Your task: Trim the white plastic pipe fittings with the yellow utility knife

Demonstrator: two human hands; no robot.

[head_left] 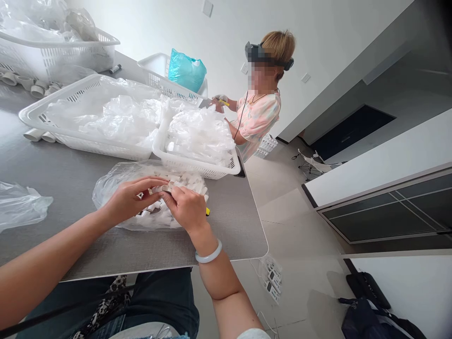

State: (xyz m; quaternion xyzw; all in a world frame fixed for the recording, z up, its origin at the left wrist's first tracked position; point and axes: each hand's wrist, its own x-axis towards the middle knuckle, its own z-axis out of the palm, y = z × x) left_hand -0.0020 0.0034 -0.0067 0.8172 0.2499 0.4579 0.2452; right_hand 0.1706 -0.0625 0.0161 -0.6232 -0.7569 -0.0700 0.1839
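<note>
My left hand [132, 197] pinches a small white plastic pipe fitting [159, 189] between thumb and fingers. Closed beside it, my right hand [189, 205] grips a slim tool with a yellow-and-black end [208, 212], its shaft mostly hidden by the palm. A dark tip shows near my right thumb, against the fitting. Both hands are over an open clear plastic bag [109, 181] full of small white plastic pieces [189, 181], which lies on the grey table [233, 221].
White baskets [116, 153] [201, 167] lined with clear bags stand just beyond. Farther back are another basket [70, 47], pipe fittings [38, 89] and a turquoise bag [187, 70]. A co-worker [261, 113] holds a yellow tool [223, 101]. At left lies a clear bag [23, 205].
</note>
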